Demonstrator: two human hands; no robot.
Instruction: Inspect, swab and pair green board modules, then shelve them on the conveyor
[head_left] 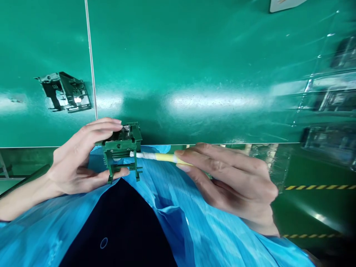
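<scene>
My left hand (86,157) grips a dark green bracket-like frame (121,144) between its fingers on top and its thumb below, at the table's front edge. In my right hand (228,174), thumb and fingers pinch a slim yellow stick with a white wrapped tip (164,157); I cannot tell whether it is a swab or a brush. The white tip reaches the right side of the held frame, among its bars. Whether the tip touches the metal is not clear.
A similar dark frame (66,92) stands on the green table (194,55) at the left, beside a pale seam (90,52). Clear plastic packaging (330,96) with dark parts lies at the right edge. Part of a white object (285,4) shows at the top.
</scene>
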